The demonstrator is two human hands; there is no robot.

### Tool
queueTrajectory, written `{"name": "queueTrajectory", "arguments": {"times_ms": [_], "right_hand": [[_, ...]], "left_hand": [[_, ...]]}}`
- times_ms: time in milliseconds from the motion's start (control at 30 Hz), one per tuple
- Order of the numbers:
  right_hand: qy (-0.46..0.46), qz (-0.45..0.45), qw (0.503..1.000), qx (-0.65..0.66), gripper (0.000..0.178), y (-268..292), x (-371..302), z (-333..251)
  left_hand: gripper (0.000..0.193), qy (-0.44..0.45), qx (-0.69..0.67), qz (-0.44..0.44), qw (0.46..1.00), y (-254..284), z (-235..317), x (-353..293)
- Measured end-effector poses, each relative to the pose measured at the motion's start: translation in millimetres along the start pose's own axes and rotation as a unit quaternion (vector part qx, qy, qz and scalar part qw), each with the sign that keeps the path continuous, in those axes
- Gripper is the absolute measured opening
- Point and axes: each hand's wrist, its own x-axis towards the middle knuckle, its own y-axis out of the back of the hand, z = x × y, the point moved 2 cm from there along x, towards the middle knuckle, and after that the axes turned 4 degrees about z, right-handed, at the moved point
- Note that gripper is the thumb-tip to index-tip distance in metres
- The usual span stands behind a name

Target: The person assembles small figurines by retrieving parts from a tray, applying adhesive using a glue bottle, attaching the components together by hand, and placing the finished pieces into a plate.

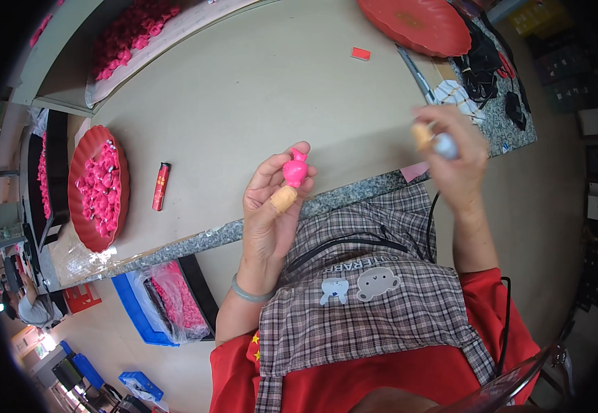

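My left hand [275,196] is raised over the table's near edge, its thumb and fingers closed on a small glossy pink figurine [295,170]. A tan wrap [284,199] covers the thumb tip just below the figurine. Off to the right, apart from the left hand, my right hand [457,155] is lifted and somewhat blurred. Its fingers are curled around a small pale blue-white thing [445,146] whose kind I cannot make out. Another tan wrap [421,136] shows on a fingertip there.
A red scalloped dish [79,199] of pink pieces stands at the left, near a red tube [161,186]. Another red dish [412,24], a small red block [361,54], a blade-like tool [414,72] and a cloth [458,96] lie far right. Below the edge sits a blue bin [134,310].
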Motion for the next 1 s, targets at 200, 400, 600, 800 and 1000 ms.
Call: {"name": "queueTrajectory", "arguments": {"times_ms": [200,400,600,800,1000], "right_hand": [[-0.079,-0.102,0.969,0.21,0.036,-52,-24,-37],[-0.09,-0.123,0.951,0.27,0.033,-71,-31,-43],[-0.094,-0.117,0.949,0.278,0.029,-76,-34,-41],[-0.123,-0.135,0.944,0.275,0.03,-75,-34,-43],[-0.134,-0.137,0.941,0.279,0.032,-81,-38,-39]], "left_hand": [[0.041,-0.018,0.05,0.021,0.998,-3,-1,-3],[0.04,-0.062,0.127,0.029,0.99,-10,-2,-7],[0.04,-0.089,0.153,0.02,0.984,-9,-4,-9],[0.039,-0.1,0.167,0.022,0.981,-8,-7,-10],[0.037,-0.114,0.186,0.014,0.976,-4,-10,-7]]}}
